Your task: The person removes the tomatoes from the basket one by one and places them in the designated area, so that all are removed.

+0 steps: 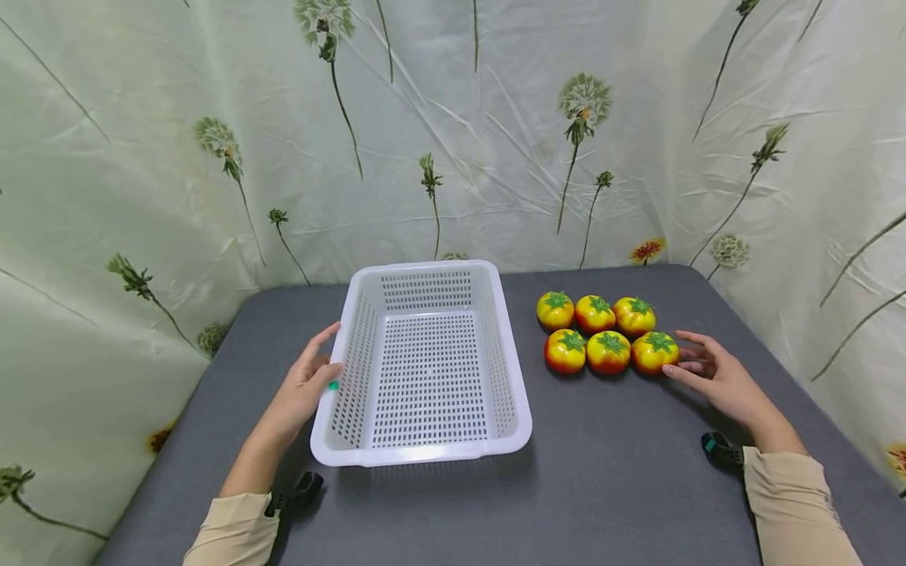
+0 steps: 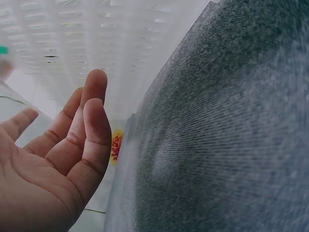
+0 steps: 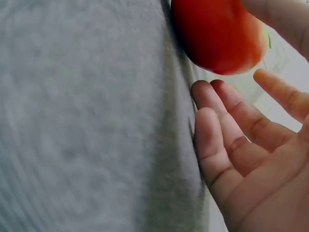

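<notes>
A white perforated plastic basket stands on the dark grey tabletop. My left hand is at its left rim, thumb tip on the rim and index fingertip beside it. In the left wrist view, the other fingers are loosely bent beside the outer wall. To the right, several yellow-and-red tomatoes with green tops sit in two rows of three. My right hand reaches around the right side of the near-right tomato, thumb in front. In the right wrist view, the lower fingers are apart from the tomato.
Behind and beside the table hangs a pale cloth printed with dandelions. The other near tomatoes lie left of the one by my right hand, with the far row close behind them. Dark bands are on both wrists.
</notes>
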`<state>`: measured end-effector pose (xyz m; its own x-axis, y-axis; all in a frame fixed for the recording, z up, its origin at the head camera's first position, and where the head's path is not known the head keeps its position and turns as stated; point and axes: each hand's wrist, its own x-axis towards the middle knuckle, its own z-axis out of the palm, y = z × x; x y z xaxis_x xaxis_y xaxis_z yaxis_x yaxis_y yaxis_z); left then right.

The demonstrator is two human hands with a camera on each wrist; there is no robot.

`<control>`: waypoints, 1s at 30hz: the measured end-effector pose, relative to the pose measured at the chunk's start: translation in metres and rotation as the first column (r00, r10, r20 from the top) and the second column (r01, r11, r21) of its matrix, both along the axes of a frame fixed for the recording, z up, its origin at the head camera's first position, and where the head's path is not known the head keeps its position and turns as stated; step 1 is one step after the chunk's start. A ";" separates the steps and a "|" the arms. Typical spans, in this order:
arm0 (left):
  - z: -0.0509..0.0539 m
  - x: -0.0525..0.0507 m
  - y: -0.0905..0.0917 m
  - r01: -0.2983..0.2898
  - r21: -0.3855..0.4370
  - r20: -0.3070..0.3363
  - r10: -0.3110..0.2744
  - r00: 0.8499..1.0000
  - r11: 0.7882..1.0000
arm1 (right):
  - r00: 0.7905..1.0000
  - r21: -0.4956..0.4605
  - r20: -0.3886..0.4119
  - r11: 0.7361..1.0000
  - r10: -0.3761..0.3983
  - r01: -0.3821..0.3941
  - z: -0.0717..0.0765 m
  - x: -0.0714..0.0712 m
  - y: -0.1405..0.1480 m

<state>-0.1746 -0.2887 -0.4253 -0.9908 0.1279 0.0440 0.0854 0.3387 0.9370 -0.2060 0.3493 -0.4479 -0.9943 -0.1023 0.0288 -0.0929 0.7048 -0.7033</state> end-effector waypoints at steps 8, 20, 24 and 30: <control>0.005 0.002 0.000 -0.012 -0.028 -0.011 0.012 1.000 1.000 | 0.997 -0.055 -0.074 0.998 -0.035 0.031 0.003 0.002 0.008; 0.008 0.001 -0.002 -0.017 -0.040 -0.017 0.016 1.000 0.999 | 0.990 -0.128 -0.129 0.991 -0.049 0.032 0.018 0.008 0.009; 0.016 0.002 -0.003 -0.026 -0.080 0.002 0.027 1.000 0.996 | 0.988 -0.097 -0.150 0.995 -0.032 0.018 0.030 0.008 0.004; 0.037 0.006 -0.006 -0.040 -0.270 -0.018 0.036 0.999 0.962 | 0.990 0.002 -0.142 1.000 0.013 -0.013 0.057 0.008 -0.010</control>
